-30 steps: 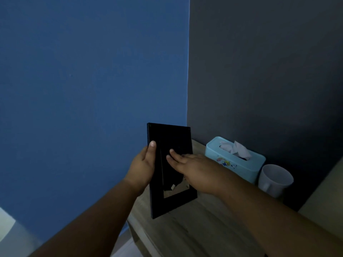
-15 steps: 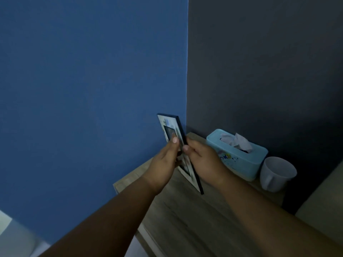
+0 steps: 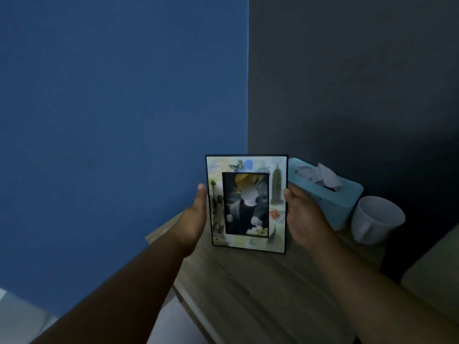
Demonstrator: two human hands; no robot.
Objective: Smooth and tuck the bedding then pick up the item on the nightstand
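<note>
A picture frame [image 3: 275,194] with a pale printed border and a dark photo in its middle stands upright above the wooden nightstand [image 3: 248,289], its front facing me. My left hand [image 3: 196,217] grips the frame's left edge, thumb at the front. My right hand [image 3: 303,217] grips the right edge the same way. The fingers behind the frame are hidden. Whether the frame's lower edge touches the nightstand top I cannot tell.
A light blue tissue box [image 3: 332,194] sits behind my right hand, and a white mug [image 3: 375,219] stands to its right, both against the dark wall. A blue wall rises at the left. A pale cushioned edge [image 3: 437,276] shows at the lower right.
The frame has turned from its black back, through edge-on, to its front facing me. My hands have shifted to its left and right edges.
</note>
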